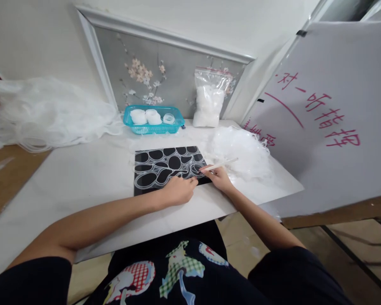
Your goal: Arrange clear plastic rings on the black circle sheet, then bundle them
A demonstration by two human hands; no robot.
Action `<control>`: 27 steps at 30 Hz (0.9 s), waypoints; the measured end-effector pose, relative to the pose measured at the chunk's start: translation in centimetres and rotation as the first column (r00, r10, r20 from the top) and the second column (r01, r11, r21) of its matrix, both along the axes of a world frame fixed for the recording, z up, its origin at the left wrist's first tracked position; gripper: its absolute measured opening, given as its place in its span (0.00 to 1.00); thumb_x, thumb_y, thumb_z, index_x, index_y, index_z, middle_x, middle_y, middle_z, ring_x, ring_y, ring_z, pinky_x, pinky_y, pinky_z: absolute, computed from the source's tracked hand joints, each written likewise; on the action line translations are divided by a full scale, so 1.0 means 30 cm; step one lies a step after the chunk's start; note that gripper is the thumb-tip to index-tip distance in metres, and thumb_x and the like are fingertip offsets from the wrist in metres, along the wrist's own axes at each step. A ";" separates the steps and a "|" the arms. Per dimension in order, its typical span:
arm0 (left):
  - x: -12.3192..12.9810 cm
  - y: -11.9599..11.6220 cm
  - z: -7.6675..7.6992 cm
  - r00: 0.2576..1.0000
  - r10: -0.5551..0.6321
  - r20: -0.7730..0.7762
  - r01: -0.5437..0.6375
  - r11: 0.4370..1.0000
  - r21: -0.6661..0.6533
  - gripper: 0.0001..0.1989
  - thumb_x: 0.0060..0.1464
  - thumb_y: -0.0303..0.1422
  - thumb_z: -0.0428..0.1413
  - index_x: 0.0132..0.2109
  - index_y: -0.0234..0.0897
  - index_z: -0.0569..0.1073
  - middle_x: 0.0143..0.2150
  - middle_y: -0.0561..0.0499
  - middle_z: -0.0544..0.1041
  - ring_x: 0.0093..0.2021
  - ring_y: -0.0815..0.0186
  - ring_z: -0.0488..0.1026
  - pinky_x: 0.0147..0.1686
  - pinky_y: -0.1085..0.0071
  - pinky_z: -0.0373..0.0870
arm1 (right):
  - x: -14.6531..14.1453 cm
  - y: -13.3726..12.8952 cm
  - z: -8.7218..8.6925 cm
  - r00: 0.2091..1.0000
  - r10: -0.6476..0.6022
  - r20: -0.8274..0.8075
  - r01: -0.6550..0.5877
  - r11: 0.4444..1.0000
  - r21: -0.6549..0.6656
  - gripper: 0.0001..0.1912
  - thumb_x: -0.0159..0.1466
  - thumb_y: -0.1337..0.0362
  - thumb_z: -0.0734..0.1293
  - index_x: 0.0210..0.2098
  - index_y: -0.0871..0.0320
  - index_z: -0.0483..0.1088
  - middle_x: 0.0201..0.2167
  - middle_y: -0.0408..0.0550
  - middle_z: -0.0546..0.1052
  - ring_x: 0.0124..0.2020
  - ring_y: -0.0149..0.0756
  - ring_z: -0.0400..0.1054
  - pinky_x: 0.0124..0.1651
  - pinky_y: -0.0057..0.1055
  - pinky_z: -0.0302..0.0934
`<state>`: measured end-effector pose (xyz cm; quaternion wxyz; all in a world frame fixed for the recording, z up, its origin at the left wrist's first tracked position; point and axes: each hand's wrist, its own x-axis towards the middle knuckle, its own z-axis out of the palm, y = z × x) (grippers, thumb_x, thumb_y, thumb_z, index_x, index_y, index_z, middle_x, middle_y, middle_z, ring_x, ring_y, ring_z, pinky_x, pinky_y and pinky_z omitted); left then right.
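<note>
A black rectangular board (174, 162) lies on the white table, covered with pale looping outlines that look like thin white strips. My left hand (179, 190) rests over its near edge, fingers curled and close together; whatever is beneath the fingertips is hidden. Slim and whitish, a pen-like stick (222, 163) slants up to the right from my right hand (219, 177), which is closed around it. The stick's lower end is at the board's right side, close to the left fingertips. Just beyond the right hand is a heap of thin white strips (241, 152).
Behind the board stands a turquoise plastic basket (154, 129) with white rolls in it. A clear zip bag (209, 101) of white material leans against a framed floral panel (161, 55). Tangled white strips (44, 114) pile up at left. A whiteboard (330, 97) with red writing stands right.
</note>
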<state>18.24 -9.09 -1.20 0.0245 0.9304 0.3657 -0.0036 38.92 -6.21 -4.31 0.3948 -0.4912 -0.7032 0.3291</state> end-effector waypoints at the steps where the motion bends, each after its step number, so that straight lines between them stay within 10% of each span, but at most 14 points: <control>1: 0.007 0.004 -0.005 1.000 0.001 0.000 -0.001 1.000 0.000 0.20 0.58 0.28 0.46 0.56 0.33 0.67 0.57 0.39 0.73 0.38 0.52 0.78 0.34 0.59 0.70 | -0.001 0.003 0.001 1.000 0.008 0.004 -0.008 1.000 -0.011 0.16 0.61 0.52 0.65 0.35 0.56 0.78 0.35 0.49 0.82 0.38 0.43 0.76 0.43 0.38 0.68; 17: 0.023 0.023 -0.002 0.997 0.064 0.035 -0.062 0.996 -0.071 0.18 0.58 0.30 0.45 0.54 0.33 0.67 0.52 0.40 0.76 0.39 0.50 0.78 0.37 0.56 0.71 | 0.002 0.015 -0.003 0.993 0.013 0.119 -0.019 0.998 0.053 0.13 0.63 0.56 0.64 0.35 0.55 0.79 0.37 0.48 0.82 0.42 0.45 0.76 0.47 0.39 0.68; 25: 0.018 0.027 0.026 0.983 0.121 0.136 -0.095 0.978 -0.185 0.13 0.55 0.29 0.47 0.47 0.35 0.70 0.42 0.43 0.78 0.41 0.52 0.76 0.39 0.60 0.70 | -0.001 -0.020 -0.020 0.851 0.007 0.524 -0.157 0.958 0.241 0.14 0.65 0.65 0.60 0.44 0.52 0.76 0.43 0.49 0.81 0.52 0.41 0.70 0.46 0.34 0.67; 27: 0.016 0.029 0.028 0.977 0.144 0.160 -0.108 0.970 -0.219 0.12 0.53 0.28 0.48 0.44 0.36 0.70 0.38 0.44 0.78 0.39 0.52 0.77 0.38 0.60 0.69 | 0.028 0.042 0.015 0.884 -0.123 0.451 -0.001 0.964 0.265 0.13 0.61 0.67 0.63 0.42 0.53 0.77 0.39 0.50 0.81 0.47 0.42 0.72 0.44 0.33 0.67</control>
